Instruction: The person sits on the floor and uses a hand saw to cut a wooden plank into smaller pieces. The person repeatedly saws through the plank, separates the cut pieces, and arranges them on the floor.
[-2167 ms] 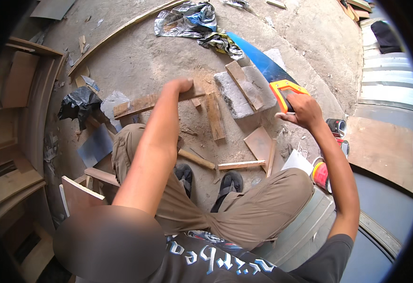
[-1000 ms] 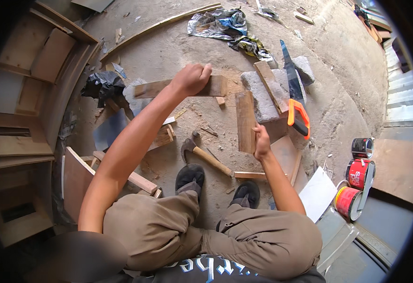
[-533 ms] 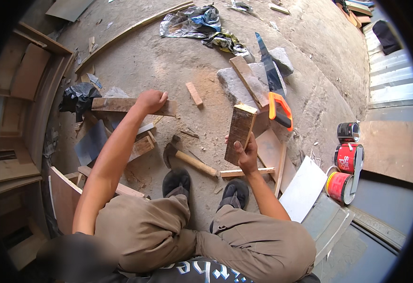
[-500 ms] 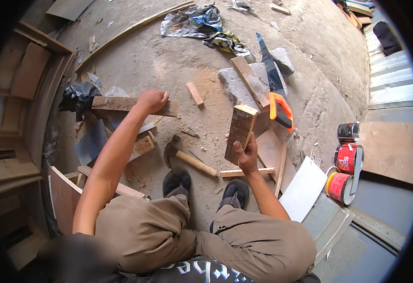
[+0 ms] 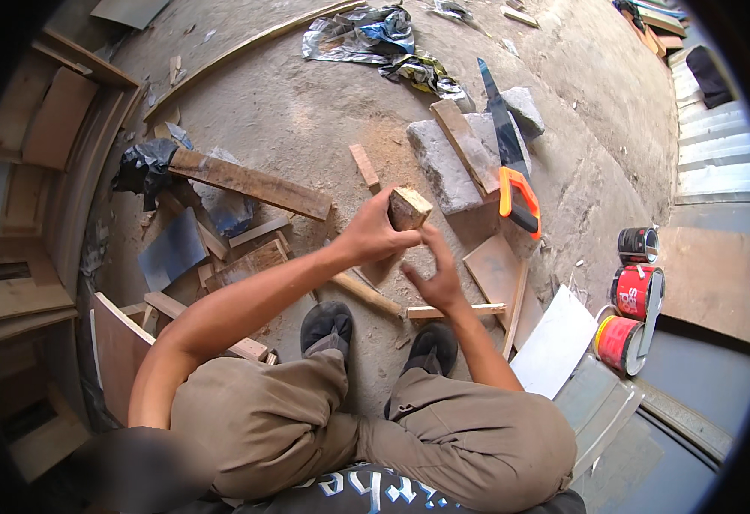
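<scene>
A short wood block (image 5: 411, 206) is gripped in my left hand (image 5: 371, 227), with its pale cut end tilted up. Close below it is my right hand (image 5: 440, 278), its thumb and fingers apart; the fingertips come close to the block, and whether they touch cannot be made out. Under my left forearm lies a hammer (image 5: 366, 295), only its wooden handle showing. A long brown board (image 5: 255, 184) rests on the scrap pile to the left. Ahead of my hands a small wood piece (image 5: 364, 167) lies on the ground.
A handsaw (image 5: 505, 128) with an orange handle leans on a plank (image 5: 465, 146) over a concrete block (image 5: 435, 163). Cans (image 5: 636, 291) stand at right beside a white panel (image 5: 553, 343). Wooden shelving (image 5: 54, 128) is at left. Crumpled plastic (image 5: 358, 36) lies at the far side.
My left hand has left the long board and moved right to take the wood block. My right hand has loosened from the block and sits just below it. The block now points its end toward me.
</scene>
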{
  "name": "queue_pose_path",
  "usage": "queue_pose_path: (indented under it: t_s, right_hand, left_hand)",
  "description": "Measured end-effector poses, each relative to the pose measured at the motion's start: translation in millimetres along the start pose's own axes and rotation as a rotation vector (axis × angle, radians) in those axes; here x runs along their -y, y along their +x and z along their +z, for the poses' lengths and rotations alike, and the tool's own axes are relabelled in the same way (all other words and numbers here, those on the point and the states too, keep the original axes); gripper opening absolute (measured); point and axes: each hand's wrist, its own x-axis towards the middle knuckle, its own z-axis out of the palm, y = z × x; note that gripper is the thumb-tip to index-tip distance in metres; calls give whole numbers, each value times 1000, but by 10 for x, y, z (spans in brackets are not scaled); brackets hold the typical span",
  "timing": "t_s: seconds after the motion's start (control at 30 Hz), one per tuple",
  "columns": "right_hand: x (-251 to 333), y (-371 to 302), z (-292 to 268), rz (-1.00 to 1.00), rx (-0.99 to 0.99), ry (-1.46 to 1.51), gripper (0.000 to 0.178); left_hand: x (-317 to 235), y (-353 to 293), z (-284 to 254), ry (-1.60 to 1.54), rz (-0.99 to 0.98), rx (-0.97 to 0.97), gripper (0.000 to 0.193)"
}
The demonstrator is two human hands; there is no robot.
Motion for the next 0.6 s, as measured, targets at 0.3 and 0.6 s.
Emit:
queue_pose_path:
  t_s: [0.3, 0.6]
  right_hand:
    - [273, 329, -364, 359, -54, 637, 24]
    - [216, 174, -232, 564, -362, 649, 14]
  left_hand:
    - [-287, -21, -237, -51, -12, 548, 56]
    - [-99, -156, -58, 240, 94, 409, 65]
